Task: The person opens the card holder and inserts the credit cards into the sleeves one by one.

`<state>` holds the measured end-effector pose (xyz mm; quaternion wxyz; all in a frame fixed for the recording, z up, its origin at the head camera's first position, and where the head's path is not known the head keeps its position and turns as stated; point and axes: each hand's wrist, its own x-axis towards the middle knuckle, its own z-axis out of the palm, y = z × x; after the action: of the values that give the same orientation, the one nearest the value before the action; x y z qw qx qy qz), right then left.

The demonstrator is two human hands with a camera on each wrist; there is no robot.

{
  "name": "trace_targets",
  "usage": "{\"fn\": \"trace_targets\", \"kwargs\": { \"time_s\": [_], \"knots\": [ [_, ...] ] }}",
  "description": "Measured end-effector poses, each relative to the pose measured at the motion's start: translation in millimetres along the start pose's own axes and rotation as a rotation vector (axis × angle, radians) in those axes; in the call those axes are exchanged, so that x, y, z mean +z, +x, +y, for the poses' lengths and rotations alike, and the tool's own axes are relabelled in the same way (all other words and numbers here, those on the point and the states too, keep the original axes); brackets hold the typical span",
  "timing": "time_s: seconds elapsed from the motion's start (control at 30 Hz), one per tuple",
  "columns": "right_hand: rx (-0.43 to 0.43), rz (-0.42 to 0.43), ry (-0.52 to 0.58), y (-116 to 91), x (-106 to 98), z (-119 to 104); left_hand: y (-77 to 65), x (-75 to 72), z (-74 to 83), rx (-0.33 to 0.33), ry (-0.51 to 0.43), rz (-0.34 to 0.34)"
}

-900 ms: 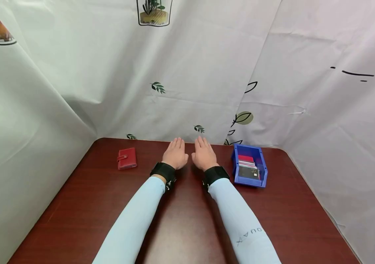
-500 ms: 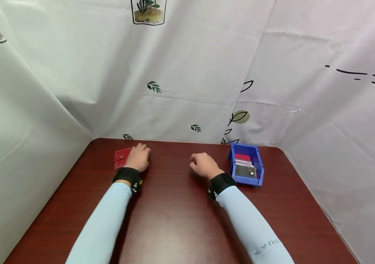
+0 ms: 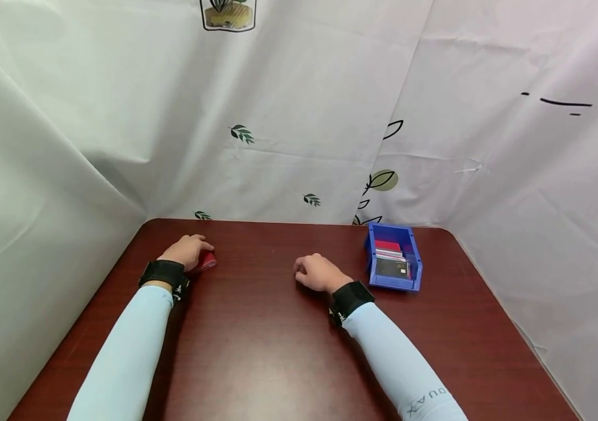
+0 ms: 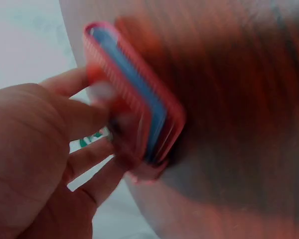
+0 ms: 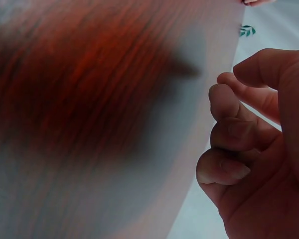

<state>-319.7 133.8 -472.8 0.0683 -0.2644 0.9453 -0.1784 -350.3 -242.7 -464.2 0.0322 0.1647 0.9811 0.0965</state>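
At the table's far left my left hand [image 3: 183,252] grips a small red wallet [image 4: 132,82]. In the left wrist view the thumb lies against its near face and the fingers reach along the other side. The wallet is tilted on edge, with a blue layer showing inside; this view is blurred. From the head view only a red corner of it shows beside the hand. My right hand [image 3: 320,273] hovers over or rests on the middle of the table, I cannot tell which. Its fingers [image 5: 234,134] are loosely curled, with nothing in them.
A blue plastic bin [image 3: 395,284] stands at the back right of the dark red wooden table [image 3: 257,327], to the right of my right hand. Upright cards [image 3: 391,266], black, white and red, fill part of it. A white printed curtain [image 3: 278,117] encloses the table's back and sides.
My left hand has moved left from the middle of the table and taken hold of the red wallet, which is tipped up. The right hand has drawn slightly nearer, its fingers going from straight to curled.
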Motion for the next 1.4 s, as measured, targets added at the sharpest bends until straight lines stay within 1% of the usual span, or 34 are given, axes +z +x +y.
{"fn": "trace_targets", "kwargs": {
  "time_s": [0.1,0.23,0.4,0.5,0.6,0.7,0.8,0.93,1.0,1.1,1.17,1.27,1.4],
  "knots": [
    [0.010,-0.020,0.003,0.1,0.2,-0.8,-0.6,-8.2,7.5,0.013,-0.001,-0.027],
    [0.009,-0.033,0.007,-0.2,0.6,-0.9,1.5,-15.7,20.2,0.040,-0.006,-0.083],
    [0.000,-0.038,0.005,-1.5,-1.0,-1.9,5.8,-15.6,40.6,0.086,-0.057,-0.158],
    [-0.008,-0.020,-0.001,-2.5,-0.4,-3.9,6.2,-6.6,53.6,0.119,-0.071,-0.184],
    [-0.008,0.028,-0.015,-3.0,0.7,-6.6,5.8,3.9,66.3,0.133,-0.088,-0.193],
    [0.002,0.069,-0.024,-3.7,1.7,-9.8,3.8,11.7,81.0,0.115,-0.134,-0.210],
    [0.019,0.077,-0.016,-5.0,2.0,-13.5,0.4,17.6,97.7,0.099,-0.186,-0.224],
    [0.060,0.059,0.019,-7.6,1.7,-19.2,-3.0,27.6,120.1,0.086,-0.262,-0.241],
    [0.076,0.052,0.051,-9.0,0.5,-22.3,-3.1,32.6,130.7,0.106,-0.303,-0.246],
    [0.077,0.040,0.093,-11.1,-0.8,-27.0,-3.0,38.9,144.4,0.151,-0.340,-0.254],
    [0.066,0.024,0.100,-11.9,-1.0,-29.9,-3.3,41.6,151.2,0.172,-0.360,-0.256],
    [0.053,-0.017,0.113,-13.2,-0.5,-33.5,-4.4,44.7,158.1,0.186,-0.384,-0.261],
    [0.078,-0.107,0.196,-16.8,0.4,-37.0,-7.1,47.7,164.5,0.212,-0.433,-0.270]
  ]
}}
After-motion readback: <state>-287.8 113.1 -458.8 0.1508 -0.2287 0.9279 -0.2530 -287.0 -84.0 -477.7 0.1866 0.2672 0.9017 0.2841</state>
